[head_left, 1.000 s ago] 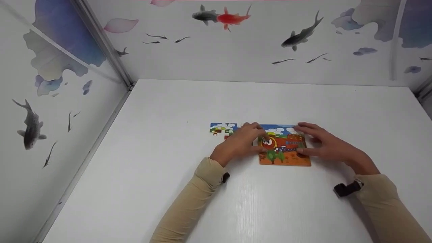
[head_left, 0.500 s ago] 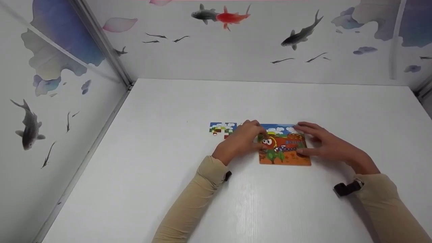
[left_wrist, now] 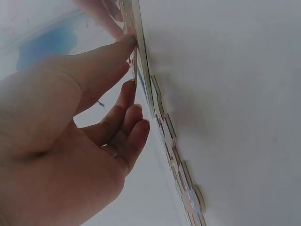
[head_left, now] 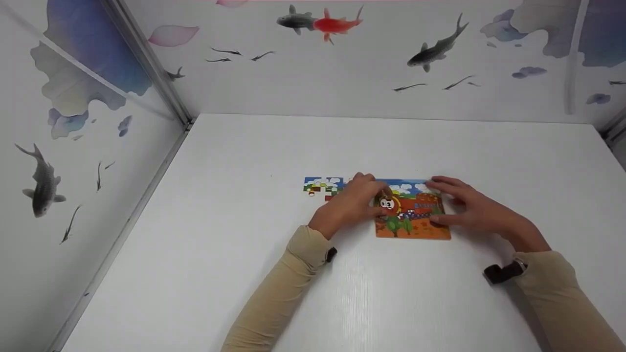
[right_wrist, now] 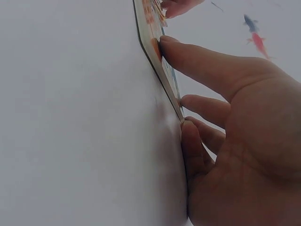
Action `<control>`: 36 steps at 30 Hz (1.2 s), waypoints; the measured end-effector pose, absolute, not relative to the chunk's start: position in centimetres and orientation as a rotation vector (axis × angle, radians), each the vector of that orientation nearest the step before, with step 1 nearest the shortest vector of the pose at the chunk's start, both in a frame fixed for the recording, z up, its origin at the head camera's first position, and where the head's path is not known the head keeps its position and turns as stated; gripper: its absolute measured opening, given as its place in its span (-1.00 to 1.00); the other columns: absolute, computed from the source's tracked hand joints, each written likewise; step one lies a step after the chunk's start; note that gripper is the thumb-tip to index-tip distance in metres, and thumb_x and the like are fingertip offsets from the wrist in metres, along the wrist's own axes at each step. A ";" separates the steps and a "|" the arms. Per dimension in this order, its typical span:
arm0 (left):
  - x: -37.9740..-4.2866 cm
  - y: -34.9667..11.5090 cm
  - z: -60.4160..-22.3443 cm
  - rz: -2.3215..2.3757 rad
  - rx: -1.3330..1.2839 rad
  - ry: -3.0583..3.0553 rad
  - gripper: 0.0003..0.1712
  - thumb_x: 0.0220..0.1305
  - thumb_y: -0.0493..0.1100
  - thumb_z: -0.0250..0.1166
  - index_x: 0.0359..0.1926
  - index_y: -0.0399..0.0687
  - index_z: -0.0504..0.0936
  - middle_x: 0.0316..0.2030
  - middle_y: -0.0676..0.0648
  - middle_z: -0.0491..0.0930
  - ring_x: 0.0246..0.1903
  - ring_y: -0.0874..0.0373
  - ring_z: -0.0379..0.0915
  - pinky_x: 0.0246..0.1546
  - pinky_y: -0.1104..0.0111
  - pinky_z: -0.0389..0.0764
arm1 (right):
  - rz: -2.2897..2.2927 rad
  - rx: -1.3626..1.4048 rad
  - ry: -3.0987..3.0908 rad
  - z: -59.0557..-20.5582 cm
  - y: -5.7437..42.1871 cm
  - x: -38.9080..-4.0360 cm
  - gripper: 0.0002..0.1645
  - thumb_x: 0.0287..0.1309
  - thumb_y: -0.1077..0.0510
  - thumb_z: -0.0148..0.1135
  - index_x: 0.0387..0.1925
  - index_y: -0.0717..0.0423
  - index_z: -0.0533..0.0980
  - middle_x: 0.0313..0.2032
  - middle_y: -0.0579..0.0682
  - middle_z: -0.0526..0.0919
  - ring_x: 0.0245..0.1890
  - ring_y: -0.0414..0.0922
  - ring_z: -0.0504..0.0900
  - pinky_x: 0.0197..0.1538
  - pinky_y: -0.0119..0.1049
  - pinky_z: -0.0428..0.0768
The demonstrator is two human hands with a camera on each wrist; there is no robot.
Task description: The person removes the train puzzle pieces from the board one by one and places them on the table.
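A picture jigsaw board (head_left: 415, 230) with a red cartoon train under a blue sky lies flat on the white table. My left hand (head_left: 349, 203) is at the board's left side, its thumb and index finger pinching a puzzle piece (head_left: 387, 203) printed with the train's eyes. In the left wrist view that piece shows as a thin edge (left_wrist: 136, 70) close over the board. My right hand (head_left: 469, 208) rests at the board's right side; the thumb touches the top face and the other fingers extend along the edge, as the right wrist view shows.
Several joined puzzle pieces (head_left: 323, 185) lie left of the board, partly covered by my left hand. The white table (head_left: 195, 244) ends at printed walls (head_left: 342, 73) at the back and left. Black wrist straps (head_left: 503, 273) sit by both sleeves.
My left hand has shifted very slightly to the right and up, and the eye piece in its fingers has moved a little. My right hand and the board stay put.
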State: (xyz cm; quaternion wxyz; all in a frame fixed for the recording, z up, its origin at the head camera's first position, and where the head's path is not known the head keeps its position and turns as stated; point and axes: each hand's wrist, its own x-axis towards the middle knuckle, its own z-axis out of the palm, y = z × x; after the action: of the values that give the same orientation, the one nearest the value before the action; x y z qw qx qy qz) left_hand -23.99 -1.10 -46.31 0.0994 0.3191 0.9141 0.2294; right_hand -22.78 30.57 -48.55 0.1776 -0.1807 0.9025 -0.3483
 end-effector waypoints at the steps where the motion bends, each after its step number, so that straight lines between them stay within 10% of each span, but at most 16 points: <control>1: -24.0 -1.1 -46.3 0.673 0.944 2.707 -0.57 0.52 0.01 0.41 0.29 0.00 0.70 0.17 -0.01 0.66 0.20 0.09 0.43 0.34 0.25 0.52 | -0.986 -0.514 2.554 -48.6 30.6 -22.8 0.03 0.36 -0.19 0.49 0.70 -0.18 0.21 0.73 0.16 -0.05 0.67 0.35 0.00 0.56 0.41 0.28; 36: -23.9 -1.5 -46.1 0.617 0.974 2.632 -0.44 0.50 0.10 0.41 0.42 0.07 0.64 0.27 -0.02 0.58 0.25 0.11 0.41 0.39 0.21 0.53 | -1.001 -0.534 2.559 -48.9 30.6 -22.8 0.02 0.36 -0.12 0.50 0.69 -0.11 0.22 0.72 0.21 -0.04 0.67 0.39 -0.03 0.56 0.45 0.23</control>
State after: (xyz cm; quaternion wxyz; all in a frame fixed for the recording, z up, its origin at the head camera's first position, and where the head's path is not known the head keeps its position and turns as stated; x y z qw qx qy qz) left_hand -23.88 -1.49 -46.13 0.1335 0.3359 0.9078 0.2127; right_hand -22.78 30.57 -48.85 0.1702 -0.1878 0.9009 -0.3523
